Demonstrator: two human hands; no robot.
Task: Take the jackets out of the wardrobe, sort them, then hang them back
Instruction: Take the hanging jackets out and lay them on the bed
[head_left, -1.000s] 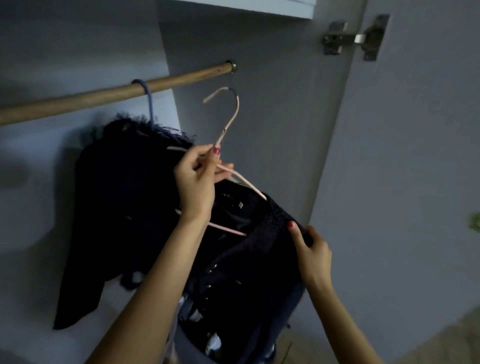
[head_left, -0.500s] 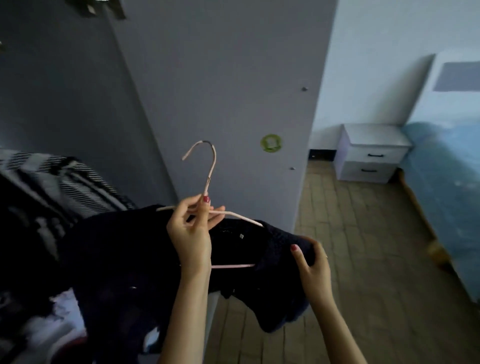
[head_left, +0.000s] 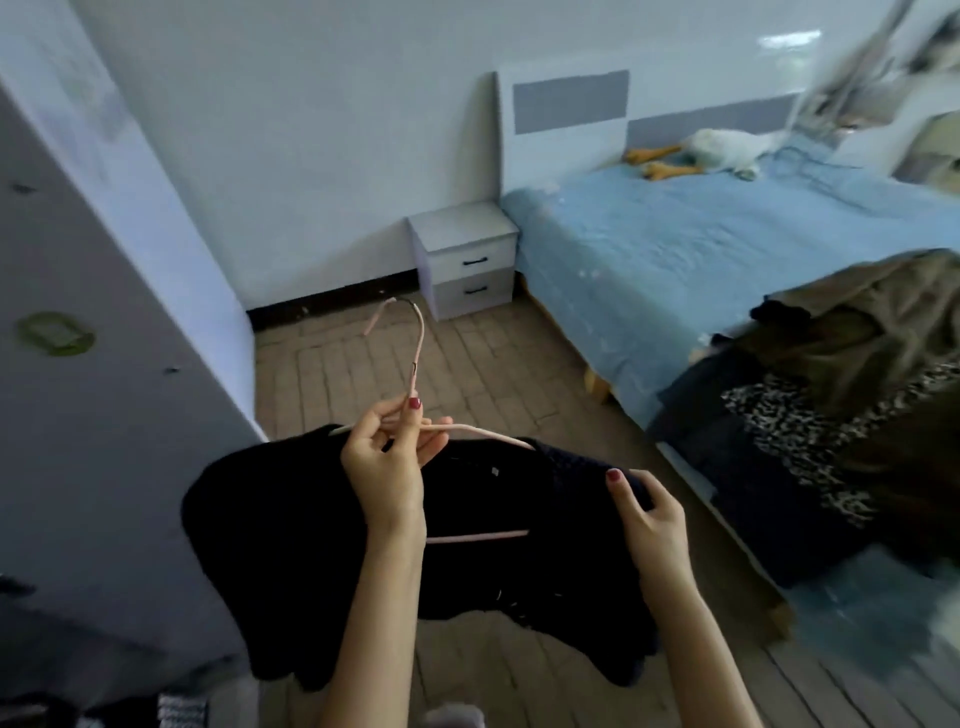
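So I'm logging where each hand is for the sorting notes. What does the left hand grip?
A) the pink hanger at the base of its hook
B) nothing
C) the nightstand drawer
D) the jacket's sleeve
A: the left hand pinches the pink hanger just below its hook, while the right hand holds the dark jacket.

This is looking like a home bedroom: a bed (head_left: 701, 260) with a blue cover is standing against the wall, with a 2-drawer nightstand (head_left: 465, 257) just beside it. Clothes (head_left: 841, 374) are lying heaped on the bed, and a grey wardrobe door (head_left: 93, 415) is standing at the left.
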